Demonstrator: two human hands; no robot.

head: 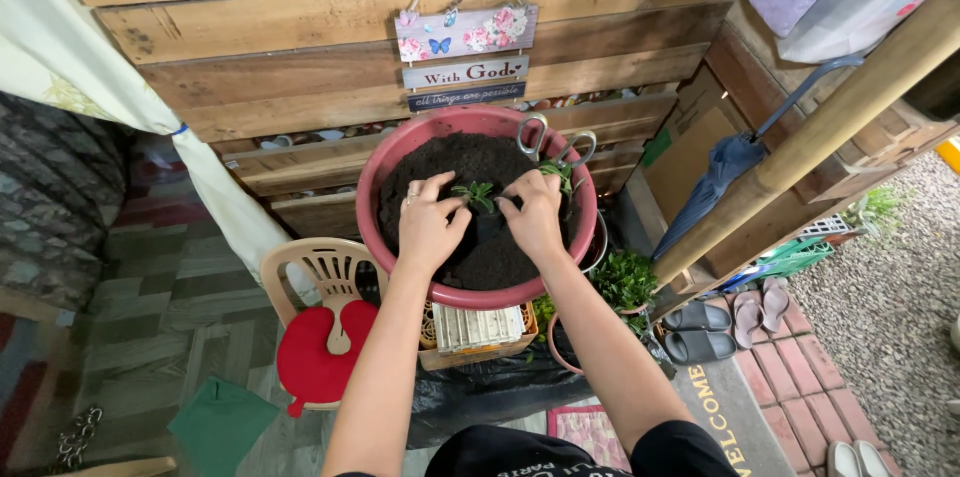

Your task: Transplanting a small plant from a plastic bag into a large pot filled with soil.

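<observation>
Dark soil (pixel 455 162) is filling a wide pink basin (pixel 372 199), and both hands are working in the middle of it. Going from the left: the left hand (pixel 428 227) is resting on the soil with a ring on one finger, its fingers curled and pressing earth inward, its grip closing on loose soil rather than on any one object. Just to the right of that grip, between the two hands, a small green seedling (pixel 477 194) is standing upright, its leaves showing above the fingertips. The right hand (pixel 535 215) is mirroring the left from the other side, fingers bent down into the soil beside the stem; whether this grip is pinching the stem or only packing earth against it, I cannot tell. The hands are cupping from both sides, likely so the seedling stays vertical while the soil firms around it. Beyond the right grip, scissors (pixel 553 143) are lying on the soil near the far rim, within easy reach. Below the basin, a cream plastic chair (pixel 322 267) with a red cushion is standing to the left.
</observation>
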